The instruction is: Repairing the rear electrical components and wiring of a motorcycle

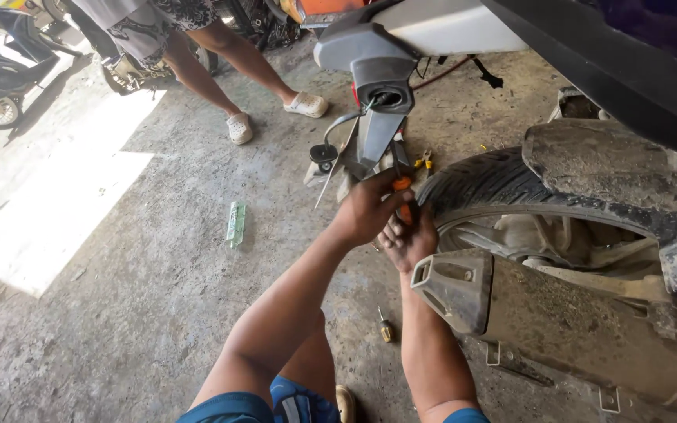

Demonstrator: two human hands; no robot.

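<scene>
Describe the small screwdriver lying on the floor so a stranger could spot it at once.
Start at the motorcycle's rear tyre and its dusty exhaust muffler. Left of the muffler's tip, between the person's forearms, a small screwdriver lies on the concrete: yellow handle, unlike the greenish bottle farther left.

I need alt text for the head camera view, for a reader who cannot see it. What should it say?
Two bare hands, the left hand and the right hand, grip an orange-handled tool together beside a motorcycle's rear tyre and muddy exhaust. On the concrete floor lie a small screwdriver and a clear bottle; another person's legs stand behind.
</scene>
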